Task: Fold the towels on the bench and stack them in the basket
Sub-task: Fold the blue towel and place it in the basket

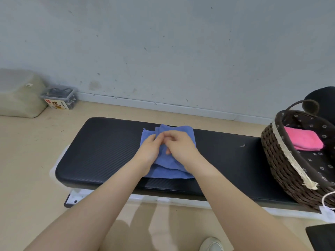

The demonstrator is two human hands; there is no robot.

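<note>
A blue towel (170, 171) lies rumpled and partly folded in the middle of the black padded bench (101, 153). My left hand (149, 151) and my right hand (178, 145) meet over the towel's middle, and the fingers of both pinch a bunched part of the cloth. A dark wicker basket (277, 160) with a flowered lining stands at the bench's right end. A folded pink towel (304, 140) lies inside it.
A clear plastic box (59, 96) and a pale bag (20, 95) sit on the floor by the wall at the far left. A black object (324, 100) stands behind the basket. My shoe (212, 244) shows on the floor near the bottom edge.
</note>
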